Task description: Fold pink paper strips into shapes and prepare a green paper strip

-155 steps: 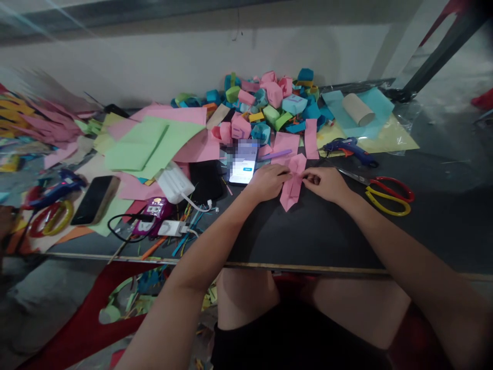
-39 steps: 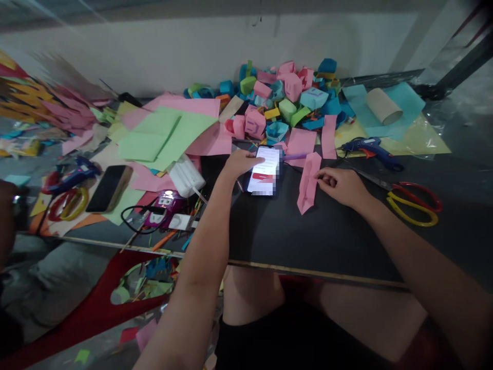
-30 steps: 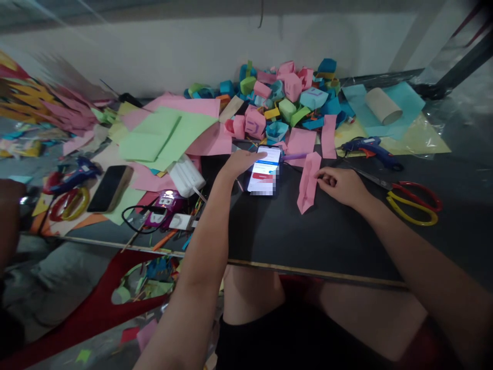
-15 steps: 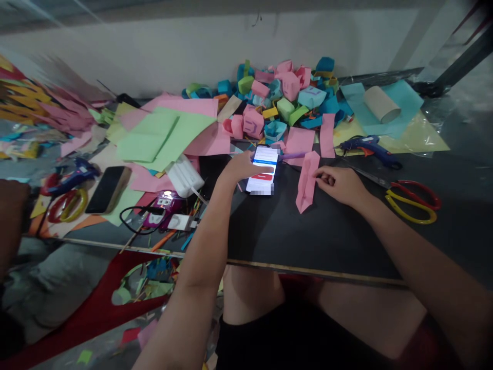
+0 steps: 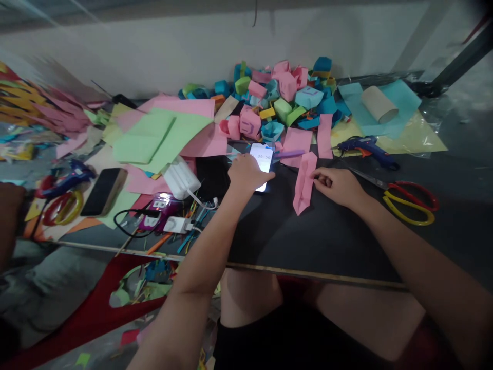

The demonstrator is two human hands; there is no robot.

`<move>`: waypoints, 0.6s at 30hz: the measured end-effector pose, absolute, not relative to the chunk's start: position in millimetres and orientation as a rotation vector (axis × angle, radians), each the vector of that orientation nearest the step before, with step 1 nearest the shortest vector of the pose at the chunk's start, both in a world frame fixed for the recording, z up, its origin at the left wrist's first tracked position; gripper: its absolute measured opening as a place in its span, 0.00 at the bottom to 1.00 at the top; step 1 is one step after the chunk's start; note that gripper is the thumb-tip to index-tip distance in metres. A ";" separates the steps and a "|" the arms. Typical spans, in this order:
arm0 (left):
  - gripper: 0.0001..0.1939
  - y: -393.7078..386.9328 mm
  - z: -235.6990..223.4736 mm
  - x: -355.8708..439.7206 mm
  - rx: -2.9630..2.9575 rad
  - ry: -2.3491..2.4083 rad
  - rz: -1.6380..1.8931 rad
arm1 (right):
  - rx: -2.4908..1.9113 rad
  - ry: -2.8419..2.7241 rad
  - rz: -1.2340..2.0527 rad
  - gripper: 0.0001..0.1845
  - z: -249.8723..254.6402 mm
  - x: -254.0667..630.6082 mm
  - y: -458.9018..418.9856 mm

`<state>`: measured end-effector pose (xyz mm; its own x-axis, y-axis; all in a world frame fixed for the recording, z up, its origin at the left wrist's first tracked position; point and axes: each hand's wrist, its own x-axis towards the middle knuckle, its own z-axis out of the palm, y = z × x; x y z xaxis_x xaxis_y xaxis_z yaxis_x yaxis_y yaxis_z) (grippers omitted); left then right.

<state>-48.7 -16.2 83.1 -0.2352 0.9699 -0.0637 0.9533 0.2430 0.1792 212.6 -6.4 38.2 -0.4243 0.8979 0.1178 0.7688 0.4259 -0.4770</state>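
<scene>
A lit phone (image 5: pixel 265 153) lies on the dark table, its screen showing a clock. My left hand (image 5: pixel 248 173) reaches across the screen, thumb stretched out past the phone's right side; its other fingers bend at the left and partly hide, and I see no grip around the phone. Just right of it rests a creased pink paper strip (image 5: pixel 303 187) with pointed ends. The curled fingers of my right hand (image 5: pixel 331 182) pinch this strip's right edge. Scissors (image 5: pixel 410 200) with red and yellow handles lie beyond my right hand.
Folded paper pieces (image 5: pixel 285 97) are heaped at the back. Green paper sheets (image 5: pixel 146 133), a white charger (image 5: pixel 181 177) with cable and a dark phone (image 5: pixel 103 192) lie left. A blue glue gun (image 5: pixel 367 146) and cardboard tube (image 5: pixel 379 104) are right. Another person's arm (image 5: pixel 11 216) shows far left.
My left hand has slid over the phone, its thumb now reaching past the right edge. The screen changed from a page with blue and red bars to a clock. My right hand stays at the strip.
</scene>
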 end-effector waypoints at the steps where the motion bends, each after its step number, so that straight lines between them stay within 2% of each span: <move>1: 0.40 -14.7 82.7 -49.6 1.834 2.373 0.181 | -1.426 -2.332 0.508 0.15 38.6 212.4 -6.5; 3: 0.38 -12.0 82.3 -51.0 1.919 2.398 0.293 | -1.423 -2.339 0.509 0.17 39.0 212.4 -6.6; 5: 0.32 -9.9 80.4 -49.8 2.170 2.247 0.451 | -1.413 -2.356 0.496 0.19 38.4 213.0 -6.2; 8: 0.22 -8.2 69.4 -41.6 2.609 1.593 0.556 | -1.374 -2.402 0.449 0.19 36.6 214.5 -5.9; 11: 0.21 -8.9 50.8 -30.9 2.740 1.102 0.503 | -1.322 -2.414 0.378 0.18 36.1 215.1 -7.3; 18: 0.19 -13.6 33.5 -22.3 2.832 0.988 0.432 | -1.120 -2.439 0.260 0.18 41.5 212.8 -11.2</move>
